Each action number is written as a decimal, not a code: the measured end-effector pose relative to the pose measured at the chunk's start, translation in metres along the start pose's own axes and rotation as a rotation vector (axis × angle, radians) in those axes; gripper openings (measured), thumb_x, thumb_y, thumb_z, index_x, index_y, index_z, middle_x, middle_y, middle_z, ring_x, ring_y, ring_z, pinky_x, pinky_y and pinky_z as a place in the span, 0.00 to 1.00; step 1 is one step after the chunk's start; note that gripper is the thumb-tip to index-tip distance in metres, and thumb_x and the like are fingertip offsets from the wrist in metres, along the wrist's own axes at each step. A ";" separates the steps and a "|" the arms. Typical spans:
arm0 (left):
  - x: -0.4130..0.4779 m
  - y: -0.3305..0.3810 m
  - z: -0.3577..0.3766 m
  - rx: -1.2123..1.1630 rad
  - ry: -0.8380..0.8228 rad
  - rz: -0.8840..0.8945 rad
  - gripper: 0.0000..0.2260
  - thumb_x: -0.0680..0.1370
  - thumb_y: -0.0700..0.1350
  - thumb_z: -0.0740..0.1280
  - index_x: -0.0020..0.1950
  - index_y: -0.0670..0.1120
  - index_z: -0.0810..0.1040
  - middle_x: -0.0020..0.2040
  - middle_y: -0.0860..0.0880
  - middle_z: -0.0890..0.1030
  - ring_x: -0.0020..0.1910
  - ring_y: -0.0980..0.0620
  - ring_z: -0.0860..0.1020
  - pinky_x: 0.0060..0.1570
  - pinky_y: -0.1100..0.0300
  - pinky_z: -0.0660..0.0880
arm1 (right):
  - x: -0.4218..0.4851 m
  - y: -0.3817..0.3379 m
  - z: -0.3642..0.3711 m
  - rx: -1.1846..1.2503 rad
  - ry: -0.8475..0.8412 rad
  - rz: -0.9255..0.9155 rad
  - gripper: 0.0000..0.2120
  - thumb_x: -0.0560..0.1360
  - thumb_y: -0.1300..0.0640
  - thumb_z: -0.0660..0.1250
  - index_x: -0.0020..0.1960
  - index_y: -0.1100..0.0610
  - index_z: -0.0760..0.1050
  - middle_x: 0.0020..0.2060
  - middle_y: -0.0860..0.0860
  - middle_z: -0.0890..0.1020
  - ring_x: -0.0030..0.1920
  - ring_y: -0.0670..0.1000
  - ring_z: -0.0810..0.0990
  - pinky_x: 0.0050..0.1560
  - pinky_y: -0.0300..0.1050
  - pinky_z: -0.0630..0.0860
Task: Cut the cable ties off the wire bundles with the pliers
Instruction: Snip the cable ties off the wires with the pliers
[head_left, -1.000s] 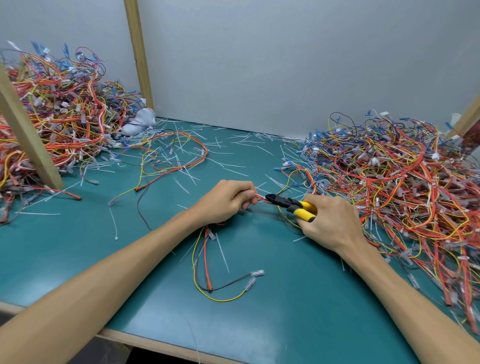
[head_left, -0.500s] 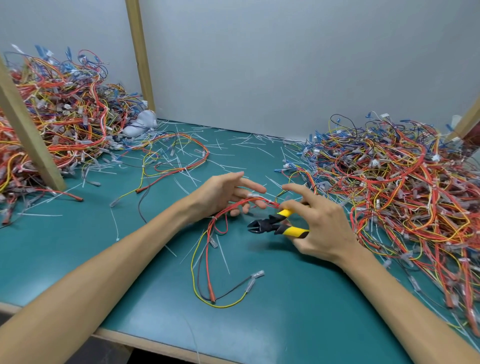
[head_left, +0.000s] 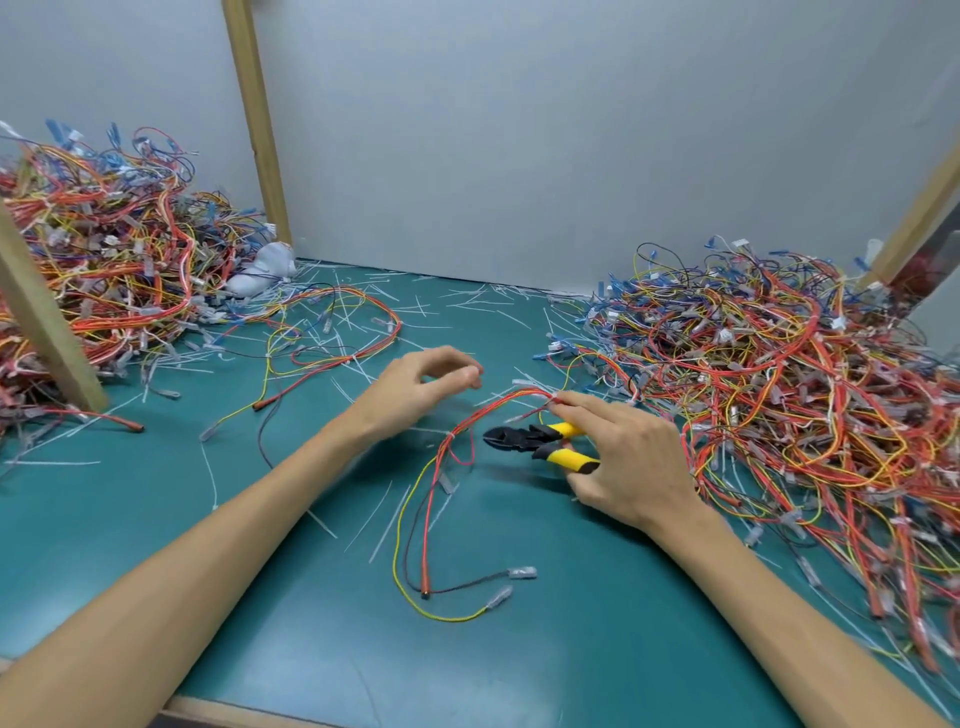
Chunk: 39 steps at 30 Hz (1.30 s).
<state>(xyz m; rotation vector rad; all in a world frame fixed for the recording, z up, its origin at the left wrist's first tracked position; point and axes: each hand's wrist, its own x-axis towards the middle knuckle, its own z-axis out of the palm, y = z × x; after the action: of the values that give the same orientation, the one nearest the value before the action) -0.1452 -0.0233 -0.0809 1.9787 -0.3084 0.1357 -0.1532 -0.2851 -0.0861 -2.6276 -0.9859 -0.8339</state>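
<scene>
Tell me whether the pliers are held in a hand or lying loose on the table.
Held: the right hand grips the pliers by their yellow handles, while its fingertips pinch the wire bundle.

Nearside of your right hand (head_left: 634, 467) fingers, bare mat (head_left: 597, 649) gives passage; beyond and rightward the wire heap (head_left: 779, 389) blocks; leftward a loose bundle (head_left: 454, 434) crosses.

Can't see the rear handle ends of the pliers (head_left: 540, 444), buried under the right hand (head_left: 623, 462). Left of the pliers, getting only a smear for the fingertips (head_left: 470, 376) of the left hand (head_left: 415, 387). Right of the pliers, losing the wire pile (head_left: 779, 395) off the frame edge. Far left of the pliers, losing the other pile (head_left: 119, 260) behind a wooden post (head_left: 47, 322) and off the frame. Can't name the white lump (head_left: 262, 267) back-left of the pliers.
</scene>
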 end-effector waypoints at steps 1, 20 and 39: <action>0.000 -0.001 -0.002 0.127 0.093 0.055 0.14 0.73 0.57 0.65 0.52 0.50 0.78 0.49 0.54 0.82 0.49 0.56 0.79 0.48 0.62 0.70 | 0.000 0.001 0.000 -0.010 0.009 0.037 0.22 0.62 0.52 0.74 0.56 0.52 0.83 0.56 0.44 0.83 0.45 0.52 0.85 0.42 0.44 0.80; -0.001 0.001 0.009 0.125 0.277 0.074 0.03 0.79 0.36 0.64 0.48 0.43 0.73 0.39 0.49 0.84 0.38 0.55 0.83 0.41 0.61 0.78 | 0.002 0.003 -0.004 0.042 0.113 0.138 0.21 0.63 0.51 0.71 0.57 0.50 0.83 0.56 0.42 0.83 0.48 0.49 0.85 0.44 0.43 0.80; -0.003 0.000 -0.007 0.469 0.476 0.377 0.02 0.75 0.40 0.72 0.44 0.47 0.81 0.39 0.57 0.82 0.40 0.55 0.81 0.42 0.62 0.75 | 0.009 -0.018 -0.014 0.678 0.194 0.069 0.07 0.69 0.56 0.68 0.44 0.58 0.78 0.48 0.50 0.79 0.45 0.49 0.79 0.44 0.41 0.73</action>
<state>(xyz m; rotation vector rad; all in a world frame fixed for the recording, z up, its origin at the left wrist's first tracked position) -0.1483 -0.0166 -0.0789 2.2443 -0.3545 0.9801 -0.1653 -0.2724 -0.0700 -1.9543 -0.9146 -0.5860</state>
